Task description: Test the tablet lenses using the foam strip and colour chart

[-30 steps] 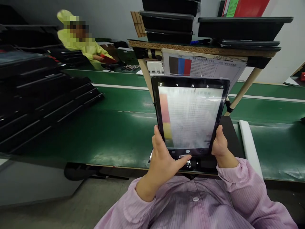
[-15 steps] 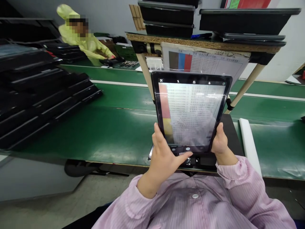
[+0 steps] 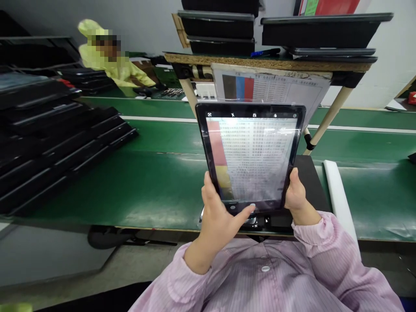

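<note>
A black-framed tablet (image 3: 256, 156) is held upright in front of me, its camera screen showing a page of printed text with red and yellow blocks. My left hand (image 3: 217, 216) grips its lower left edge, and the left thumb touches the screen's bottom at the round shutter button. On the lower right side, my right hand (image 3: 295, 193) closes around the edge with the thumb up along the frame. Behind the tablet hangs a printed chart (image 3: 273, 89) with brown, blue and red blocks, partly hidden. A flat black item (image 3: 310, 177) lies on the bench beneath.
A wooden shelf (image 3: 269, 63) on pipe legs carries black boxes and a blue pen (image 3: 264, 52). Stacks of black cases (image 3: 65, 143) stand left on the green bench (image 3: 146, 182). A white foam strip (image 3: 338, 195) lies right. A person in yellow (image 3: 120, 73) works across the bench.
The tablet and both hands appear slightly further left and lower, as does the shelf. My left thumb has moved from below the screen onto the shutter button.
</note>
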`<action>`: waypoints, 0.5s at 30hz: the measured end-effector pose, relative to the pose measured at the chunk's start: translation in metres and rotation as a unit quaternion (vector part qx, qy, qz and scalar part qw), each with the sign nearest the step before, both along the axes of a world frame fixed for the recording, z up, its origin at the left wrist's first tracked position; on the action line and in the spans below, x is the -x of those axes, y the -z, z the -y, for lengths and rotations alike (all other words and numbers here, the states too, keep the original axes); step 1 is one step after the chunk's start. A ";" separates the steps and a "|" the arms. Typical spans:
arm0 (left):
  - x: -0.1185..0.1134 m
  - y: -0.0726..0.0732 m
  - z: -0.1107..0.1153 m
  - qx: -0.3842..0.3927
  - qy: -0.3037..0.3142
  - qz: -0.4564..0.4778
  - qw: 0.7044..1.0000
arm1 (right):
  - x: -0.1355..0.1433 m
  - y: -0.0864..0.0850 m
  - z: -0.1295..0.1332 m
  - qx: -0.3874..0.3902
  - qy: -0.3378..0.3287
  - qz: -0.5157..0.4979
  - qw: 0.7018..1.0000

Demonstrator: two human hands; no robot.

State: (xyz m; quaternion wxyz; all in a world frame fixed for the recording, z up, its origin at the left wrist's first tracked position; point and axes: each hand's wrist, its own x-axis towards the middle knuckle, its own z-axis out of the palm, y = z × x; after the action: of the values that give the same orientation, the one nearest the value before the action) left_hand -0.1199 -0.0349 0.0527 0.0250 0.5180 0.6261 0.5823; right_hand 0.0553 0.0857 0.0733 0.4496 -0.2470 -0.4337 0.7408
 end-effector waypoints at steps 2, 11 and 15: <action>0.007 -0.007 0.001 -0.044 0.061 0.154 0.985 | -0.002 -0.002 0.006 -0.011 -0.007 0.012 1.000; 0.014 -0.012 0.000 0.063 0.131 0.362 0.921 | -0.042 -0.063 0.031 -0.310 0.088 0.146 0.935; -0.005 0.000 -0.004 0.096 0.149 0.344 0.922 | -0.065 -0.075 0.024 -0.295 0.145 0.230 0.916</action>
State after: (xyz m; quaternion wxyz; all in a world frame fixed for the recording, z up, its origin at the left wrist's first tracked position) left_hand -0.1153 -0.0306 0.0524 0.3747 0.3685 0.5472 0.6515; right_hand 0.1201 0.0614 0.1483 0.4928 -0.3267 -0.6831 0.4286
